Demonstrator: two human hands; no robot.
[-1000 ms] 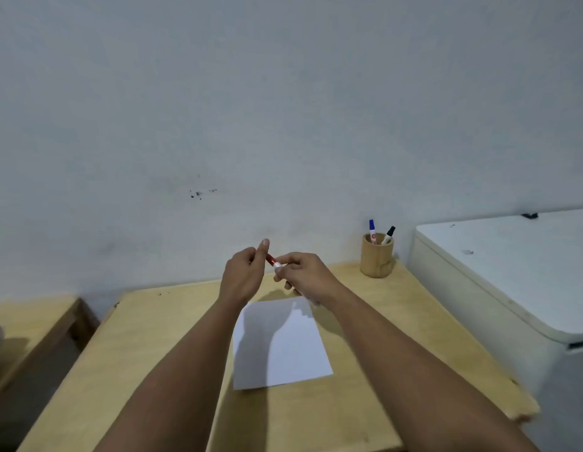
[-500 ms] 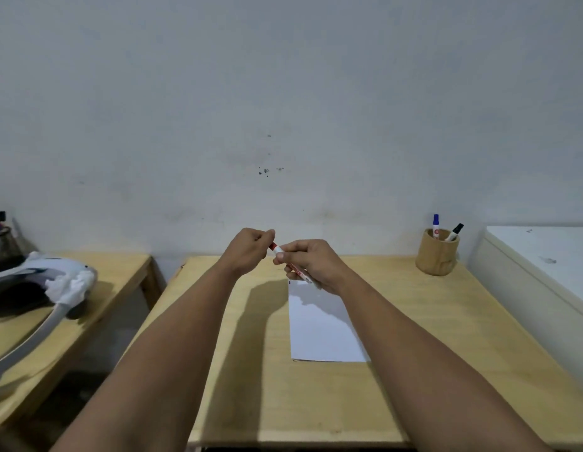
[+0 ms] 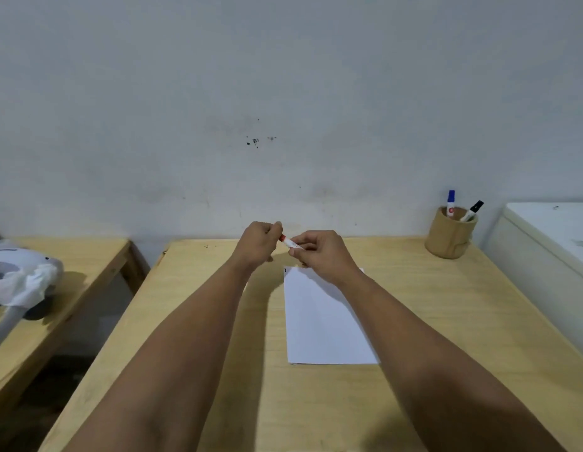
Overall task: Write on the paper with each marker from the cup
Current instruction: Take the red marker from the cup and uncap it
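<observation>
A red marker (image 3: 289, 242) is being held between the two hands above the worktop (image 3: 414, 305): its barrel is being pinched by the right hand (image 3: 319, 252), its red end by the closed left hand (image 3: 259, 244). Its long axis is running left-right. The paper (image 3: 319, 324) is lying just below; the cup (image 3: 450, 233) is standing well off right.
</observation>
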